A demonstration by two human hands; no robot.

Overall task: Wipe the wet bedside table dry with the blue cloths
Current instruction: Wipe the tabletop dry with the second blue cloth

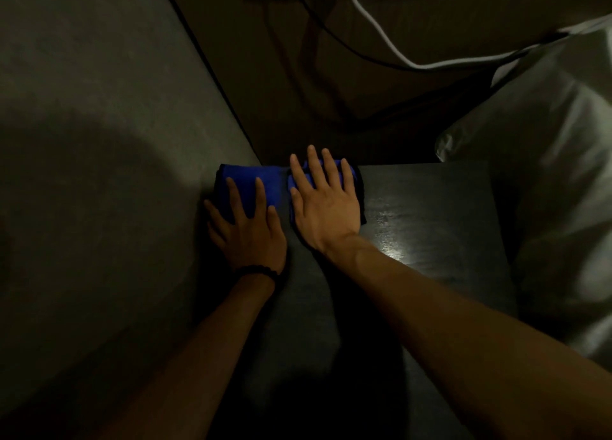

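Note:
The dark bedside table fills the middle of the view, with a wet sheen to the right of my hands. Two blue cloths lie side by side at its far left corner. My left hand presses flat on the left blue cloth with fingers spread. My right hand lies flat on the right blue cloth, covering most of it. Both cloths touch each other near the back edge.
A grey wall runs along the table's left side. A white cable and a dark cable hang behind the table. White bedding borders the table on the right.

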